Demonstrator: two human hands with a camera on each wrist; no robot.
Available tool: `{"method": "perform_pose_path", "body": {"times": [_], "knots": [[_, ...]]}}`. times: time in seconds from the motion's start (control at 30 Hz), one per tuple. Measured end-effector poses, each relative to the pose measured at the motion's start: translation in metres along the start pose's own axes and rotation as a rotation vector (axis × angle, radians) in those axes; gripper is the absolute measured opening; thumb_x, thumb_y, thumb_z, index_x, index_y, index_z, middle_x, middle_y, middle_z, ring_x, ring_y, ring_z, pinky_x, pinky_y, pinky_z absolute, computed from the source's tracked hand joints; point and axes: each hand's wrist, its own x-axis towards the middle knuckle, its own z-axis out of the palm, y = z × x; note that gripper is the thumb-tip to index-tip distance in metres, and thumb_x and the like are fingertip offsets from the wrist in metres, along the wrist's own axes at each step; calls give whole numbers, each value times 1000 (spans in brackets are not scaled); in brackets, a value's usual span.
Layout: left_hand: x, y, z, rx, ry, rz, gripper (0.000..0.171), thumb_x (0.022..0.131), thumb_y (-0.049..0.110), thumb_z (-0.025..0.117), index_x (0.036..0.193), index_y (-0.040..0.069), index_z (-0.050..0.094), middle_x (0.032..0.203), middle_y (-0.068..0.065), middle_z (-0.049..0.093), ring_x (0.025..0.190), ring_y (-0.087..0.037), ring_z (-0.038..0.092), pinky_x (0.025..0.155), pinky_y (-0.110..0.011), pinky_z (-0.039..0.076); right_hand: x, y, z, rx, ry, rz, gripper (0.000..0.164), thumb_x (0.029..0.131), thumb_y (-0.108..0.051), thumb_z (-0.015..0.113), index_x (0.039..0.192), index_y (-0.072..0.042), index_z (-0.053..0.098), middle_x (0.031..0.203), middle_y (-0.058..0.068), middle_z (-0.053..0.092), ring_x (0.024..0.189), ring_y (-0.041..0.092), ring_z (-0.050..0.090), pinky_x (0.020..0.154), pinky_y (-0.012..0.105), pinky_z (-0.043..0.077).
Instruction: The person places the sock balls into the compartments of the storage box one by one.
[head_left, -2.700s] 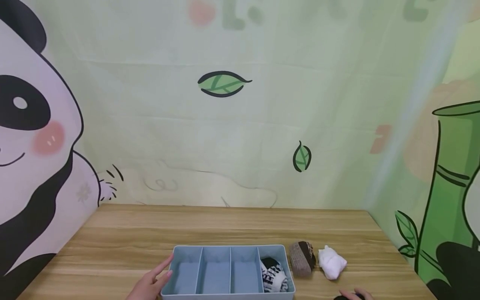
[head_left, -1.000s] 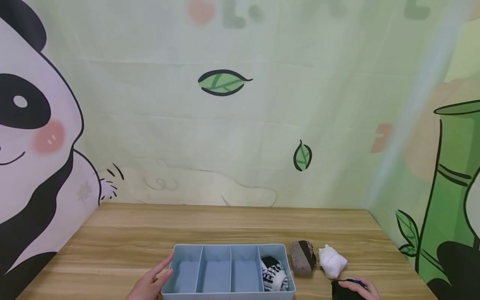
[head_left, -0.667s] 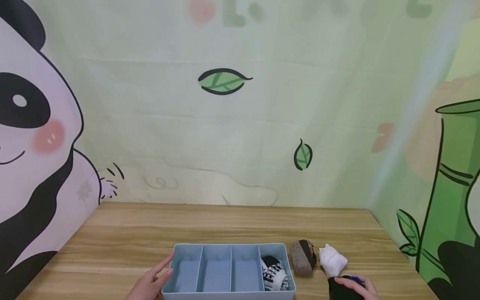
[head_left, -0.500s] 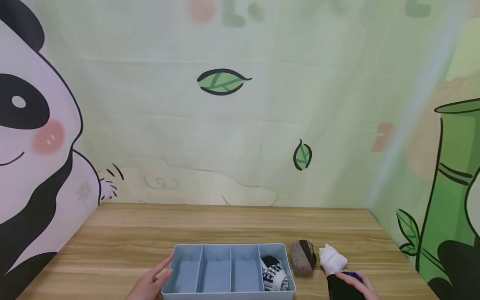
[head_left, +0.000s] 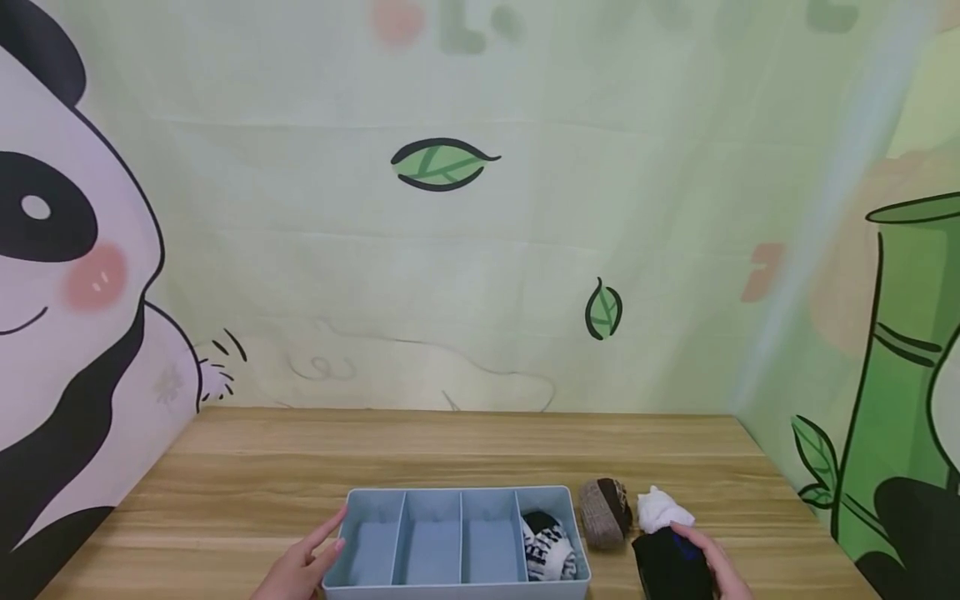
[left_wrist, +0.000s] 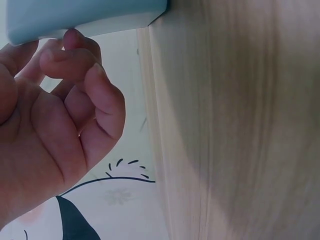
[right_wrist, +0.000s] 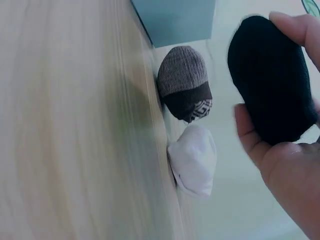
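My right hand (head_left: 717, 567) holds a rolled black sock (head_left: 671, 567) with a small blue mark, raised off the table in front of a white rolled sock (head_left: 662, 508). In the right wrist view, thumb and fingers curve round the black sock (right_wrist: 270, 80). My left hand (head_left: 298, 567) touches the left end of a blue four-section box (head_left: 457, 592); the left wrist view shows fingertips at the box (left_wrist: 90, 15) and the other fingers loosely bent. A black-and-white patterned sock (head_left: 550, 554) lies in the box's rightmost section.
A brown-grey rolled sock (head_left: 602, 515) sits just right of the box, beside the white one. The wooden table (head_left: 465, 450) ends at a cloth backdrop (head_left: 300, 208) printed with a panda and bamboo.
My right hand has come up from the lower edge with the black sock and moved slightly left, now partly covering the white sock. The left hand and the box have stayed in place.
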Motion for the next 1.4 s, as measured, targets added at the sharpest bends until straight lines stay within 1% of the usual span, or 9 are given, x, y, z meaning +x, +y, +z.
{"method": "perform_pose_path", "body": {"times": [0.1,0.2,0.27,0.4,0.5,0.77,0.97,1.2,1.4], "knots": [[-1,0,0,3,6,-3,77,84,51,53,138,3,28,53,3,30,45,-10,34,44,-21,33,3,-5,0,201,-41,76,78,68,6,63,137,-8,31,131,-10,36,114,0,35,88,12,27],[-1,0,1,6,8,-6,72,86,46,52,138,3,27,53,3,30,44,-10,34,44,-21,33,8,-16,3,291,-42,200,81,67,15,64,138,-1,27,132,-15,35,112,-1,38,85,16,35],[-1,0,1,12,10,-4,67,88,41,51,138,2,27,52,3,30,44,-10,34,44,-21,33,11,-26,7,307,2,334,82,66,17,66,136,4,25,129,-18,37,108,0,43,79,22,42],[-1,0,1,28,17,-7,62,91,35,50,137,2,28,52,2,30,44,-12,35,44,-22,32,18,-43,16,273,126,669,83,68,5,72,137,0,27,120,-21,37,96,4,51,68,32,48],[-1,0,2,25,22,-35,63,90,36,51,137,3,28,53,1,31,44,-12,35,45,-22,32,23,-47,20,306,146,777,88,66,3,74,139,-3,24,119,-15,36,93,12,55,67,36,49],[0,0,3,27,49,-81,62,89,37,53,138,5,30,54,0,33,42,-12,33,45,-22,30,29,-46,30,403,142,748,86,67,5,72,139,-9,27,121,-3,34,92,17,56,69,37,49],[0,2,4,30,59,-87,61,89,36,53,138,6,31,54,-1,33,41,-12,31,45,-22,30,36,-46,37,438,178,738,87,67,8,71,138,-11,26,127,16,25,94,16,55,71,33,48],[0,3,4,42,76,-109,58,90,33,52,138,7,32,56,-2,35,41,-13,30,45,-23,30,39,-43,43,431,202,589,88,64,14,70,137,-7,25,121,-12,40,99,8,53,72,29,48],[-1,2,3,35,59,-82,60,89,36,52,138,6,31,54,-1,33,42,-12,32,44,-22,30,43,-41,49,443,183,500,91,63,16,70,137,-1,21,125,-10,38,103,5,49,75,25,46]]}}
